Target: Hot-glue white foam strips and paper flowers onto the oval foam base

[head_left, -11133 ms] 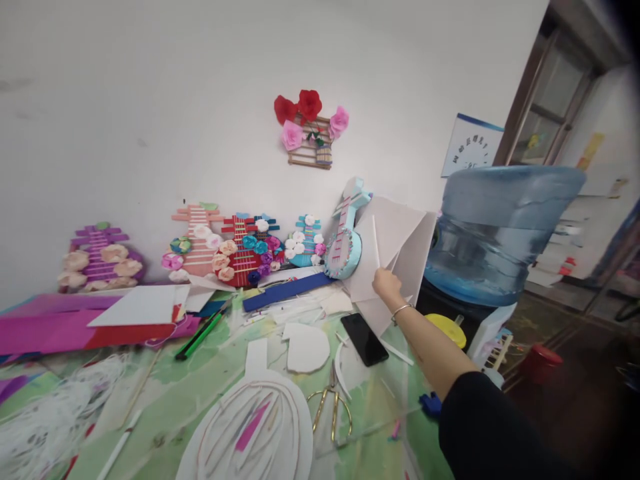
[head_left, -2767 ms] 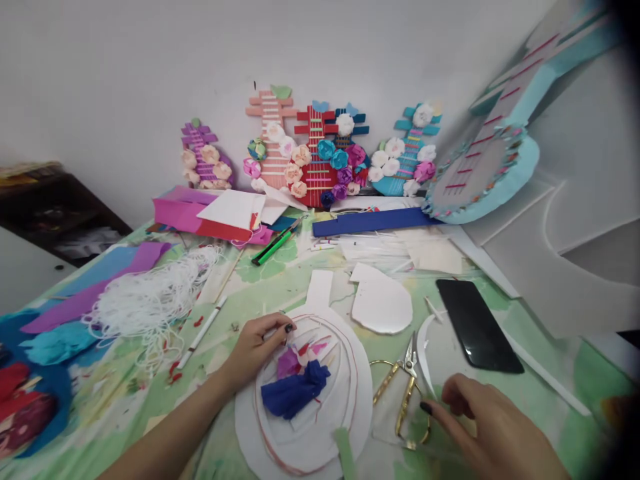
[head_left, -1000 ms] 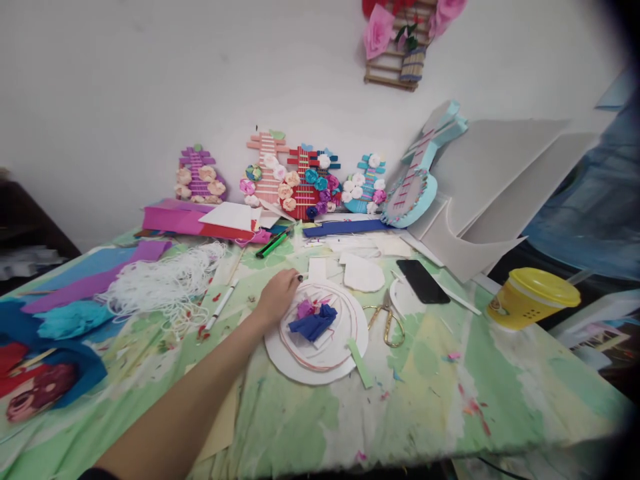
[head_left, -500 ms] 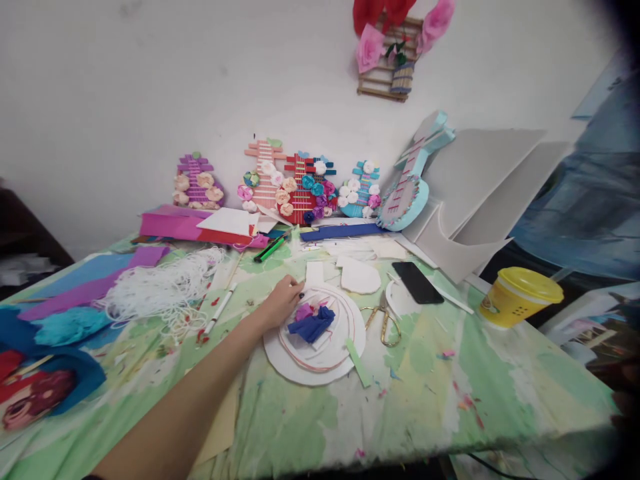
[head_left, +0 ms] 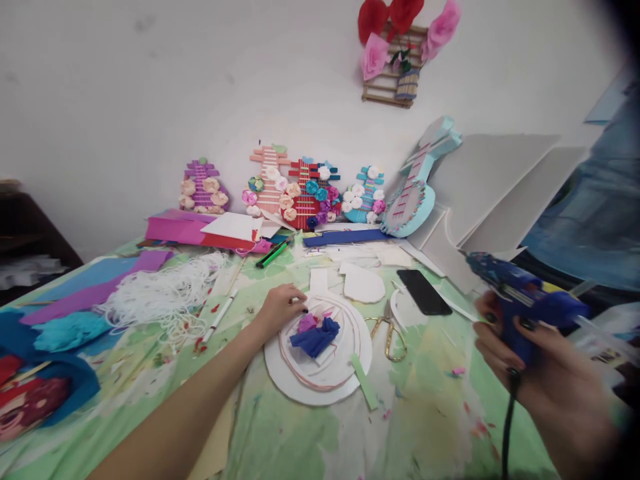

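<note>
My right hand (head_left: 545, 363) grips a blue hot glue gun (head_left: 525, 303) at the right, raised over the table's edge. Its nozzle points up and left, a clear glue stick shows at the back, and a black cord hangs below. My left hand (head_left: 281, 308) rests, fingers stretched out, on the upper left edge of a white round board (head_left: 285, 383). Smaller white discs and pinkish cord loops lie on that board, with crumpled blue paper (head_left: 316, 339) and pink-purple paper (head_left: 307, 323) on top. A green strip (head_left: 365, 381) overlaps its right rim.
Gold-handled scissors (head_left: 389, 333), a black phone (head_left: 424, 292) and white cutouts (head_left: 364, 283) lie beyond the board. White string (head_left: 155, 293) is heaped left, near a marker (head_left: 220, 317). A green cutter (head_left: 274, 253) lies farther back. Decorated paper guitars (head_left: 303, 193) stand against the wall.
My right hand has come into view from the right with the glue gun. My left hand stays at the board's edge. The whole view has shifted slightly.
</note>
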`<action>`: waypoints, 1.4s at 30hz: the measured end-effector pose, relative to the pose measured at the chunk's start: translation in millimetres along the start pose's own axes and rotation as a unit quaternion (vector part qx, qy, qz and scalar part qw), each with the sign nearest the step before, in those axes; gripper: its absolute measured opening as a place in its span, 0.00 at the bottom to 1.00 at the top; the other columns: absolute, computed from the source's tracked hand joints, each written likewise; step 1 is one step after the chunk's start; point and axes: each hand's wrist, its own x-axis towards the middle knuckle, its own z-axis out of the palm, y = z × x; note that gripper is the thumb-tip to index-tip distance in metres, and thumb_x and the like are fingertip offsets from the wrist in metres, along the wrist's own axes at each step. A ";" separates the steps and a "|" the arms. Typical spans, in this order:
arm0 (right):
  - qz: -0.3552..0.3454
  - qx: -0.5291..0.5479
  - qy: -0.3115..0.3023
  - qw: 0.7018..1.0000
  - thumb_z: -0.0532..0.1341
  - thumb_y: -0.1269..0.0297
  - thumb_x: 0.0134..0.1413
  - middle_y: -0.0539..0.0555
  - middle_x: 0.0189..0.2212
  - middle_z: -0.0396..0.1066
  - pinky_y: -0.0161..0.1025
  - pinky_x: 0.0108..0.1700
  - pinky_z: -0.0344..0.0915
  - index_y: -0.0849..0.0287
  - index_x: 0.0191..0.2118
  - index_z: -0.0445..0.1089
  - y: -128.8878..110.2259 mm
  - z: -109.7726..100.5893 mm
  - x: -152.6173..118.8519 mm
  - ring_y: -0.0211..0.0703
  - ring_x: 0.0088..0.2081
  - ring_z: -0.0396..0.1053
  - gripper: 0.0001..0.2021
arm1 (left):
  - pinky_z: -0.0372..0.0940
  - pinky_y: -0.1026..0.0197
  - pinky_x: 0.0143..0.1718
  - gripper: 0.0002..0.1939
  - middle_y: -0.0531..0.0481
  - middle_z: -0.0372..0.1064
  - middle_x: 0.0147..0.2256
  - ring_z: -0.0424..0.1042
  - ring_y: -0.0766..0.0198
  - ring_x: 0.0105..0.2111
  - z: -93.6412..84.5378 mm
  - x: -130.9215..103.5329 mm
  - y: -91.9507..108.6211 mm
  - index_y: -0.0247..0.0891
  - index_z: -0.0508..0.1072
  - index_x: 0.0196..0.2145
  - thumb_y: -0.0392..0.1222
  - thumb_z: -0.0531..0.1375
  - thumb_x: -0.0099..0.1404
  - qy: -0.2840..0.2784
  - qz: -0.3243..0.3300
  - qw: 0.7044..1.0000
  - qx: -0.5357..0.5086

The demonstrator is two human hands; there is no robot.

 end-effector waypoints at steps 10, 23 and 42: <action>0.141 0.046 -0.210 0.966 0.63 0.61 0.49 0.42 0.16 0.54 0.33 0.16 0.34 0.58 0.32 0.66 61.0 62.9 62.6 0.26 0.12 0.40 0.08 | 0.62 0.59 0.42 0.11 0.45 0.74 0.37 0.68 0.61 0.37 -1.2 -5.4 4.3 0.39 0.78 0.34 0.33 0.55 0.63 -0.042 0.064 0.997 -0.024; 0.210 0.042 -0.210 0.954 0.61 0.61 0.51 0.44 0.17 0.58 0.30 0.16 0.43 0.60 0.34 0.66 97.7 55.7 66.3 0.27 0.13 0.47 0.08 | 0.62 0.59 0.39 0.09 0.45 0.69 0.33 0.65 0.60 0.37 3.9 -5.7 14.6 0.35 0.74 0.36 0.38 0.54 0.65 -0.042 0.061 0.997 0.027; 0.214 0.003 -0.160 0.964 0.62 0.62 0.49 0.47 0.20 0.61 0.31 0.16 0.46 0.60 0.33 0.67 101.7 51.5 63.6 0.28 0.14 0.50 0.08 | 0.63 0.66 0.29 0.09 0.50 0.73 0.25 0.68 0.66 0.26 -16.8 -1.8 16.7 0.35 0.77 0.29 0.42 0.65 0.51 0.126 -0.306 0.907 -0.261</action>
